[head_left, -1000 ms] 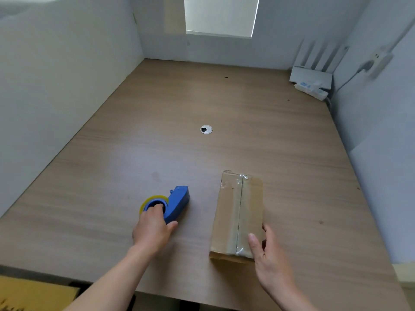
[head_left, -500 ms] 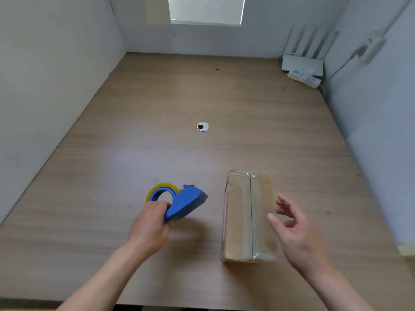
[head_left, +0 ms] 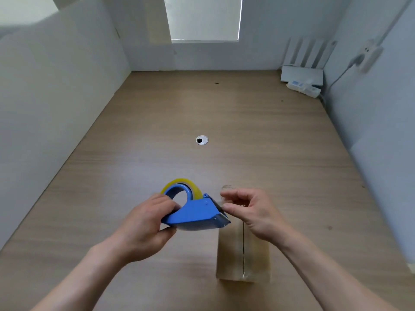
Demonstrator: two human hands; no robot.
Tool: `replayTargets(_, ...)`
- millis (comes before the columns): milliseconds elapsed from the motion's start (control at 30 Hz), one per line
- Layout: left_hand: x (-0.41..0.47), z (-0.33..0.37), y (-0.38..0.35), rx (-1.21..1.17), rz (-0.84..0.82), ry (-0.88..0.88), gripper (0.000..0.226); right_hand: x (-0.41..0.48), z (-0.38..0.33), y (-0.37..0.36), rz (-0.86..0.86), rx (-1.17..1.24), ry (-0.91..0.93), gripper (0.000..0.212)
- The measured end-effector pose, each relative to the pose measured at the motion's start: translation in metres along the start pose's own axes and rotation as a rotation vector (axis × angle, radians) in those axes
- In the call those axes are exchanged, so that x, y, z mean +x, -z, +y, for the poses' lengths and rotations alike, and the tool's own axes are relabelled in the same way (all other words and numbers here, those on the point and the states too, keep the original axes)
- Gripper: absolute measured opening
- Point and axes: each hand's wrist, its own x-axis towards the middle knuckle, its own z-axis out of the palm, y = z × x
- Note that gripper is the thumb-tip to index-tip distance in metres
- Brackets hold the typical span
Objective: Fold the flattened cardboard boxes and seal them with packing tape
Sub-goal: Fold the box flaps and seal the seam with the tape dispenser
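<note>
Dispenser (head_left: 195,215) is up off the table (head_left: 157,131), blue body with a yellow-ish tape roll (head_left: 190,187) on the back. Left hand (head_left: 146,223) grips it, fingers curled into the loop and thumb underneath, cutter end pointing right. Right hand (head_left: 258,214) is right at that cutter end, with thumb and forefinger bent toward each other and only a narrow gap between them. I can't see anything held in there, and can't tell if the thumb is actually touching the dispenser. Its other fingers are loosely curled.

Box (head_left: 242,259) lies flat on the table right of centre, close to the near edge, long side running away from the person. Centre seam faces up and the top looks glossy, like clear tape on it. Its far end is hidden under the right hand and the nose of the dispenser, and neither hand is touching the box as far as I can see.

Other stuff: cable hole (head_left: 201,140) mid-table, white router (head_left: 302,74) and power strip (head_left: 303,87) in the far right corner, plug (head_left: 368,55) on the right wall.
</note>
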Motion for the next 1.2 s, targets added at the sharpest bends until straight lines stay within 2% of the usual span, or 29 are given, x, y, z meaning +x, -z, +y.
replayTargets(67, 0.005, 0.004, -0.002, -0.020, -0.005, -0.002, 0.023, -0.002, 0.002, 0.004, 0.019, 0.006, 0.028, 0.020)
replayTargets(200, 0.017, 0.010, -0.004, -0.085, -0.036, 0.017, 0.018, -0.008, 0.008, 0.010, 0.076, 0.004, 0.040, 0.025)
replayTargets(233, 0.020, 0.010, -0.005, -0.096, -0.048, 0.042, 0.023, -0.010, 0.010, 0.011, 0.078, -0.001, 0.042, 0.024)
replayTargets(333, 0.028, -0.002, 0.000, -0.141, -0.062, 0.155, 0.048, -0.016, 0.014, 0.026, 0.152, 0.002, 0.035, 0.021)
replayTargets(433, 0.032, -0.027, 0.016, -0.151, -0.098, 0.302, 0.052, -0.014, 0.023, 0.067, 0.351, 0.081, -0.062, 0.025)
replayTargets(533, 0.051, -0.041, 0.024, -0.223, -0.118, 0.446, 0.060, -0.001, 0.035, 0.085, 0.420, 0.146, -0.187, 0.026)
replayTargets(633, 0.077, -0.048, 0.016, -0.282, -0.160, 0.566, 0.050, 0.017, 0.043, 0.082, 0.469, 0.208, -0.266, 0.019)
replayTargets(700, 0.089, -0.052, 0.012, -0.301, -0.193, 0.612, 0.043, 0.025, 0.050, 0.079, 0.487, 0.220, -0.303, 0.023)
replayTargets(800, 0.099, -0.059, 0.012, -0.301, -0.236, 0.648, 0.052, 0.029, 0.059, 0.075, 0.505, 0.221, -0.341, 0.027)
replayTargets(1000, 0.109, -0.068, 0.008, -0.316, -0.255, 0.677, 0.052, 0.037, 0.061, 0.068, 0.527, 0.211, -0.372, 0.030)
replayTargets(1200, 0.114, -0.080, 0.001, -0.309, -0.266, 0.692, 0.035, 0.041, 0.064, 0.064, 0.542, 0.167, -0.388, 0.032)
